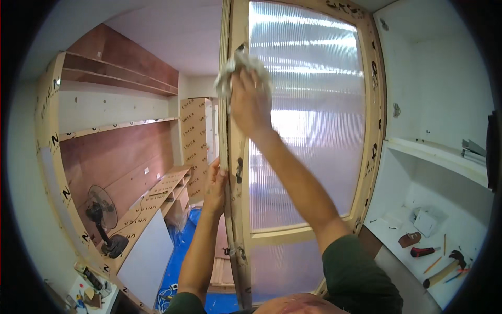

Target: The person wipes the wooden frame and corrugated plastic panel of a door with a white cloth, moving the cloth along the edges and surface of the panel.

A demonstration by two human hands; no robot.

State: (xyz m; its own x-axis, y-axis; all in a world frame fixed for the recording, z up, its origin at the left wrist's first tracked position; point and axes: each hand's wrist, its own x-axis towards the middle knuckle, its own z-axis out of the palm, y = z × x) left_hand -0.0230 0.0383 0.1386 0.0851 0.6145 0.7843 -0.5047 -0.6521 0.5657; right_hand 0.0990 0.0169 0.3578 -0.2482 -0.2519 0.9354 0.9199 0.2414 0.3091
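Observation:
A tall door with a pale wooden frame and a ribbed translucent panel stands upright in front of me. High on its left stile, my right hand presses a crumpled whitish cloth against the wood, fingers closed over it. Part of the cloth laps over the door's edge. Lower down, my left hand grips that same edge, with its fingers partly hidden. Dark marks and smudges run along the stile below the cloth.
To the right, a white cabinet shelf carries a hammer, a red utility knife and pencils. Left stands a long desk with a black fan. Blue sheeting covers floor beyond the door.

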